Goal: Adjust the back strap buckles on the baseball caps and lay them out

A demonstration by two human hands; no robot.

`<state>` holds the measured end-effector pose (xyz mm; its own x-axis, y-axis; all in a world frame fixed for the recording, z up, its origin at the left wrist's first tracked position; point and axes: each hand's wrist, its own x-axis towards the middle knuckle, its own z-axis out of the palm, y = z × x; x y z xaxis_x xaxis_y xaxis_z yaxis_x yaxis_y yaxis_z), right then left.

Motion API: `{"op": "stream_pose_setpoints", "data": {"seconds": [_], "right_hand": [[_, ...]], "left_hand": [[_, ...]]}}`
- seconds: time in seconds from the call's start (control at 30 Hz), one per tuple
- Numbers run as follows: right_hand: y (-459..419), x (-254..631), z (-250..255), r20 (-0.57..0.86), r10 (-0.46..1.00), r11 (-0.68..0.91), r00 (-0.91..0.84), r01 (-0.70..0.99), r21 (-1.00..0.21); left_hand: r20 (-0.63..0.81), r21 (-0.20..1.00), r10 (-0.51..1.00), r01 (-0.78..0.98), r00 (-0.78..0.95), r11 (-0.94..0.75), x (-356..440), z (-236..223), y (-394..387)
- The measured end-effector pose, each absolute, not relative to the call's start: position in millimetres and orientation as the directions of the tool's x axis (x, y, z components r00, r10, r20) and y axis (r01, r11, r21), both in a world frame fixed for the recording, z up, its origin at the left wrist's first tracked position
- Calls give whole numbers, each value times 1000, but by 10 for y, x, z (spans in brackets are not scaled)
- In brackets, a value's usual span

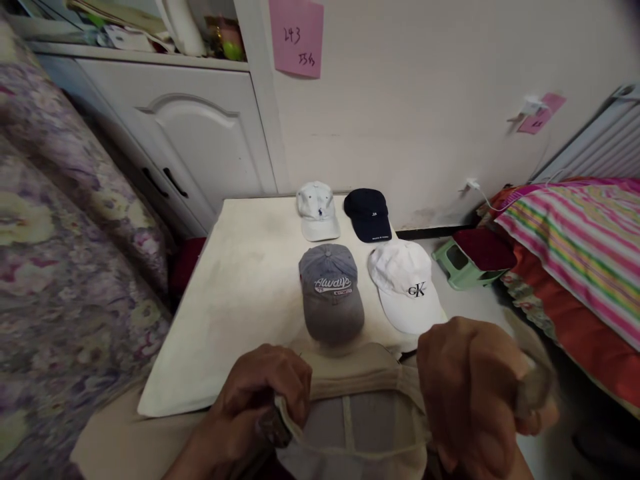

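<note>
Close to me, a beige cap [350, 427] is held with its inside facing up and its brim pointing away. My left hand [267, 393] is closed on the cap's left edge, beside a dark strap end with a buckle-like piece. On the other side my right hand [473, 393] is closed too, gripping a loose beige strap that sticks out past the fingers and is blurred. Just beyond lies a grey cap [333, 293] with "Always" lettering. To its right is a white cap [406, 287] marked CK. Farther back sit a pale cap [319, 212] and a navy cap [369, 215].
The caps lie on a table with a cream cover [225, 287]. A floral curtain [65, 267] hangs at the left, before a white cabinet [195, 127]. At the right are a green stool [460, 263] and a bed with a striped cover [590, 233].
</note>
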<state>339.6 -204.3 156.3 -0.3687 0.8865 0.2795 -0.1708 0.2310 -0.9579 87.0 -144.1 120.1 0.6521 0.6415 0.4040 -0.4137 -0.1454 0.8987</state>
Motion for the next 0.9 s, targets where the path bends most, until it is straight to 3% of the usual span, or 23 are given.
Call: {"op": "stream_pose_setpoints", "data": {"seconds": [0.1,0.2,0.47,0.63,0.8,0.9], "right_hand": [[-2049,3401,1588,366,831,176,-419,-426,-888],[-2013,3417,1567,382,803,155,-458,-459,-875],[-1878,3375,1475,334,891,127,-308,-537,-834],[-1664,3426,1445,590,619,165,-519,-648,-743],[-1729,3435,1532,310,768,-2,-561,-486,-874],[-1784,3415,1514,303,754,-11,-582,-473,-881]], "left_hand": [[408,902,625,-397,665,-167,877,1218,-1433],[398,908,628,-383,669,-169,872,1198,-1392],[333,939,695,-287,638,-187,812,1099,-1241],[349,932,702,-308,621,-191,802,1089,-1259],[374,924,682,-315,628,-217,789,1143,-1340],[342,939,692,-267,636,-219,759,1120,-1357]]}}
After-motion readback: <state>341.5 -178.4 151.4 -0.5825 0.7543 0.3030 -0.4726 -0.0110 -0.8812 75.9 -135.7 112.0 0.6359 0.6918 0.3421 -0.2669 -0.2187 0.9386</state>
